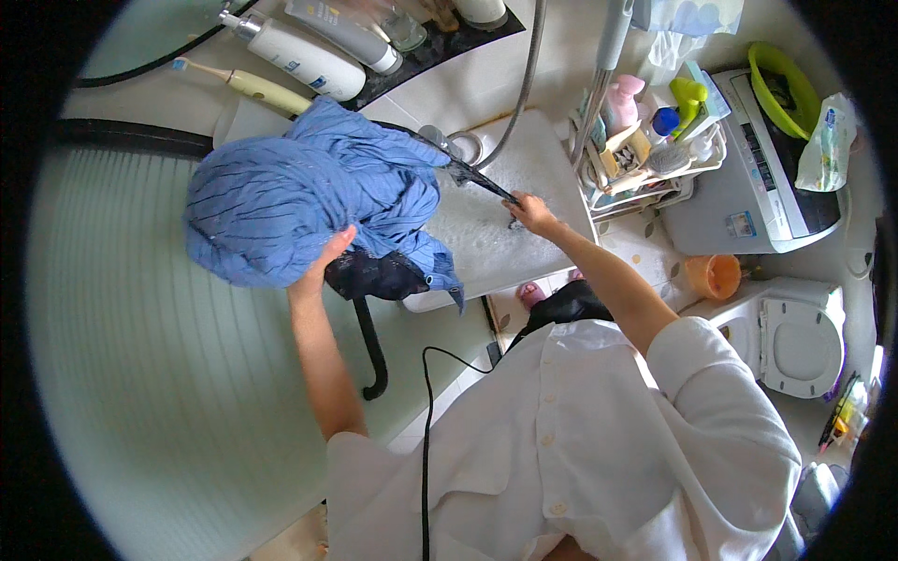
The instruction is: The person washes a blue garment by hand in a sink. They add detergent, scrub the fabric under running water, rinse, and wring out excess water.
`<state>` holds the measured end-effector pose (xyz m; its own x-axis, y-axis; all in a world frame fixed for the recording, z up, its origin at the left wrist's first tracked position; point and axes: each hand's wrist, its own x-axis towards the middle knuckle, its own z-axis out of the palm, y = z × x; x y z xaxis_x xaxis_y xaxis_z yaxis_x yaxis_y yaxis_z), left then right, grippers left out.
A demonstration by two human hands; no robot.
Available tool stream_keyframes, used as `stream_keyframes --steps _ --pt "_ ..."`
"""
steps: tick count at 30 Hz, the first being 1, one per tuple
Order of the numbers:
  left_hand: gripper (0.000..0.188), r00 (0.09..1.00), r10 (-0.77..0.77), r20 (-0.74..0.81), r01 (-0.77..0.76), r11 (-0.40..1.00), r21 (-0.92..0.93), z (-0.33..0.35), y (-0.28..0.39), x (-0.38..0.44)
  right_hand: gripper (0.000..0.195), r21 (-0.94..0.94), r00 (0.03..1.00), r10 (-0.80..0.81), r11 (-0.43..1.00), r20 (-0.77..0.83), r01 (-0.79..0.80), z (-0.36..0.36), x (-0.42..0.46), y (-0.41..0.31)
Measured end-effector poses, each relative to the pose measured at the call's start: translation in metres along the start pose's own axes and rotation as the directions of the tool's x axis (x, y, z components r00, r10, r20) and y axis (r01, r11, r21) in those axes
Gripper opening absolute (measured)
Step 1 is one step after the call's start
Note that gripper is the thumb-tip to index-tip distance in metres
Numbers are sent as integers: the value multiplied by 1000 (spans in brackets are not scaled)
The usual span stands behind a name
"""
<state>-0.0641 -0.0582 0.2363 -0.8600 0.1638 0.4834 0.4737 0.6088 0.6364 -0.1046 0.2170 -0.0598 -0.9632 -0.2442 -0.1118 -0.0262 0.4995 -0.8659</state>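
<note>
A large bundle of wet-looking blue striped cloth lies at the left end of a white sink. My left hand is pressed against the lower side of the bundle, fingers partly hidden by its folds; dark fabric hangs beside it. Over the sink, my right hand grips the end of a thin, dark twisted strip of fabric, which stretches back to the blue bundle. Small dark shreds or wet marks show just below my right fingers.
Bottles and an electric toothbrush are near a black shelf. A shower hose hangs behind the sink. To the right stand a caddy, a washing machine, an orange bucket and a toilet.
</note>
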Motion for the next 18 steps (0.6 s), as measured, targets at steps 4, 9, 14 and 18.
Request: stream_keyframes --steps 4,9,14,18 --pt "43 976 -190 -109 182 980 -76 -28 -5 11 26 82 995 96 992 -31 -93 25 -3 55" --pt "43 910 -395 -123 385 917 -100 -87 -21 18 23 231 985 172 959 -2 -167 35 -11 73" --pt "44 861 -507 -32 501 857 -122 -129 -23 39 21 668 912 409 669 37 -327 29 -3 110" --pt "44 825 -566 2 560 816 -144 -135 -29 30 34 988 943 327 119 56 -100 4 -3 39"
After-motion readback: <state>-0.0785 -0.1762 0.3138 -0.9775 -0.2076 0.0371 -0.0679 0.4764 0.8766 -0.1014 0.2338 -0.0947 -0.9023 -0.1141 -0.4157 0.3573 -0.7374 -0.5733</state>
